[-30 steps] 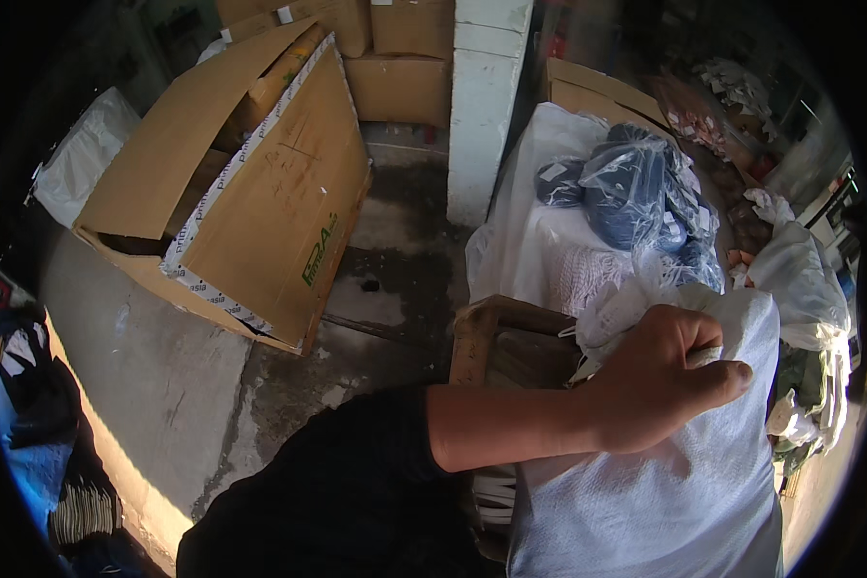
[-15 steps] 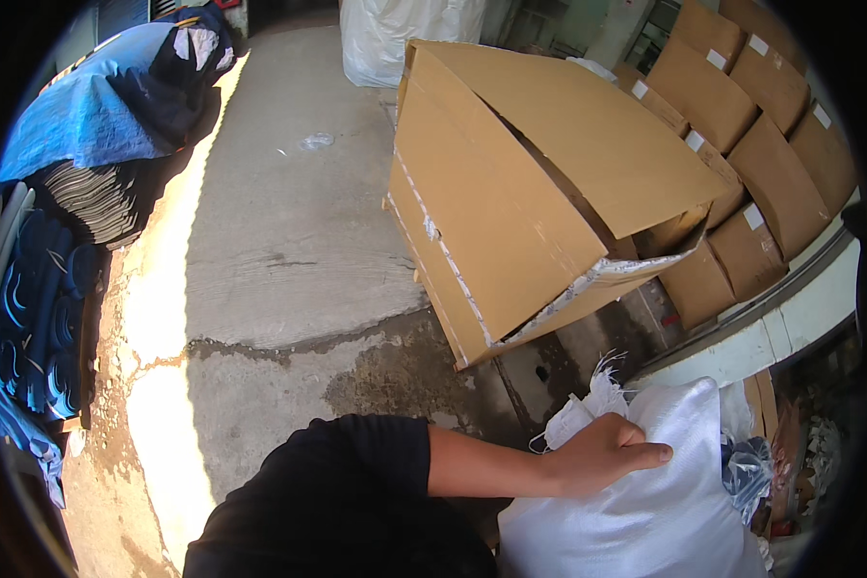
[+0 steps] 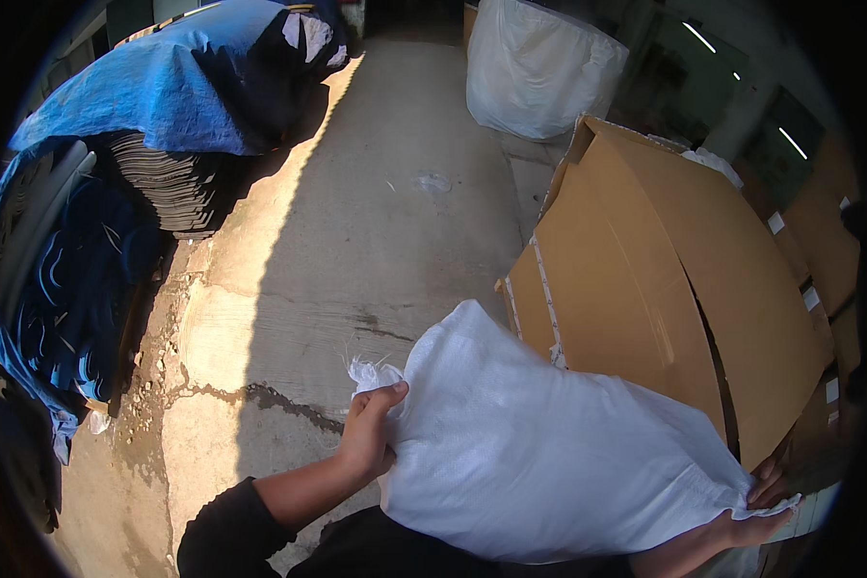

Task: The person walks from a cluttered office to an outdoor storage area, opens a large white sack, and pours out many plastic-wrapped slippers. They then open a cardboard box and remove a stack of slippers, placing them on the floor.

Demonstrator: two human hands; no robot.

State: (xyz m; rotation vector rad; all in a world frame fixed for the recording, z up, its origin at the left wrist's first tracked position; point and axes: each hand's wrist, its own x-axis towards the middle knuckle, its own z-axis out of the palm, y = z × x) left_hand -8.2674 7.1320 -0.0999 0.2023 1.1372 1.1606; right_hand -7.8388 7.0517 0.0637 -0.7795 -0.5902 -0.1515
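The white sack (image 3: 549, 453) at lower centre seemed soft, slippery and best held by its ends, which the left hand (image 3: 368, 429) and right hand (image 3: 753, 530) gripped with curled fingers.

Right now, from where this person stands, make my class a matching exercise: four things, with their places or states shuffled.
A. white woven sack
B. blue plastic tarpaulin
C. large brown cardboard box
D. bulky white plastic-covered bundle

1. near the picture's top edge, right of centre
2. draped over a stack of thin grey sheets
3. standing at right, a dark slit between its panels
4. gripped by the left hand

Pairs: A-4, B-2, C-3, D-1
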